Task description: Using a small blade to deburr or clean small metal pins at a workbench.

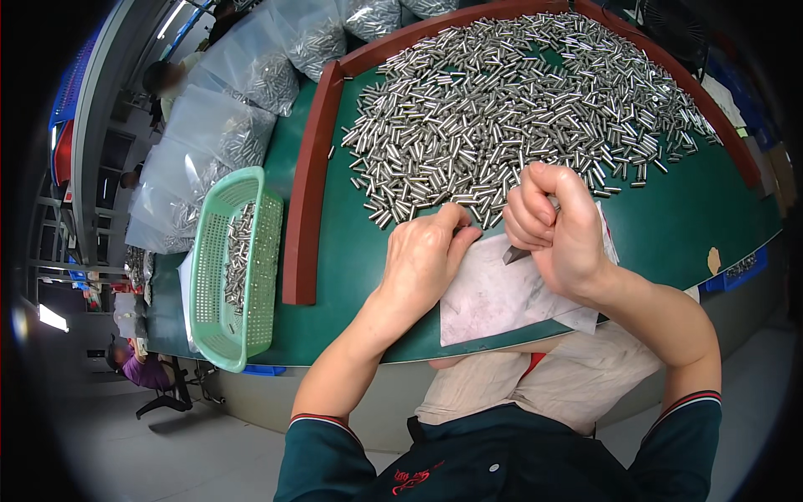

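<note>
A wide heap of short shiny metal pins (493, 109) covers the far part of the green table. At its near edge is my left hand (422, 255), fingers curled and thumb drawn in against them; whatever they may hold is hidden. My right hand (556, 222) is raised in a fist to the right of it. From the underside of that fist a dark, flat, pointed tool (515, 254) sticks out, most of it covered by the fingers. A stained whitish cloth (493, 293) lies beneath both hands, along the table's near edge.
Left of a reddish-brown wooden rail (311, 192), a light green plastic basket (259, 326) holds more pins. Clear plastic bags of pins (272, 79) line the far left. A blue bin (740, 272) is at the right. Other people (146, 368) are in the background.
</note>
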### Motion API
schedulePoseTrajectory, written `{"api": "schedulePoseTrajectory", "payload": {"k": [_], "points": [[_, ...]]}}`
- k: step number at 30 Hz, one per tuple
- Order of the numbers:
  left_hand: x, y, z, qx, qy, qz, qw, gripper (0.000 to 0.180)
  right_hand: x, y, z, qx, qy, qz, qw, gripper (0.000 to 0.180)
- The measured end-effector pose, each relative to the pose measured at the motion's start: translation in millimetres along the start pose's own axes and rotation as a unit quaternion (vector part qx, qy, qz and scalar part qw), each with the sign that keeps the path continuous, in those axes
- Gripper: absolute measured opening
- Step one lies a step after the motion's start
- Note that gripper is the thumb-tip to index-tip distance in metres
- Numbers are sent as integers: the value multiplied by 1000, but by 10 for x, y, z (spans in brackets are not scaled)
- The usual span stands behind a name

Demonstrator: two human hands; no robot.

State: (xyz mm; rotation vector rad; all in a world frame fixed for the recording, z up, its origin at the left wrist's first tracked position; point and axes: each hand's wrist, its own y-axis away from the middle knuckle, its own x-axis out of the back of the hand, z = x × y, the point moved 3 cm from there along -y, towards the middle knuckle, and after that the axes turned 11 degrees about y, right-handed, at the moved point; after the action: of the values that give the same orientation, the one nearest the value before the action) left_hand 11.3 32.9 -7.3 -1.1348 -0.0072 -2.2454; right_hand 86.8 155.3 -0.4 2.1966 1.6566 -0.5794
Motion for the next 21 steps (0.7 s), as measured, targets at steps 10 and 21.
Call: {"api": "schedulePoseTrajectory", "payload": {"k": [10, 21], "points": [[59, 33, -125, 308, 665, -71, 677, 5, 17, -7, 4, -10, -10, 16, 1000, 37], [-1, 26, -68, 262, 539, -100, 794, 13, 13, 1, -16, -8, -6, 13, 1000, 36]]}}
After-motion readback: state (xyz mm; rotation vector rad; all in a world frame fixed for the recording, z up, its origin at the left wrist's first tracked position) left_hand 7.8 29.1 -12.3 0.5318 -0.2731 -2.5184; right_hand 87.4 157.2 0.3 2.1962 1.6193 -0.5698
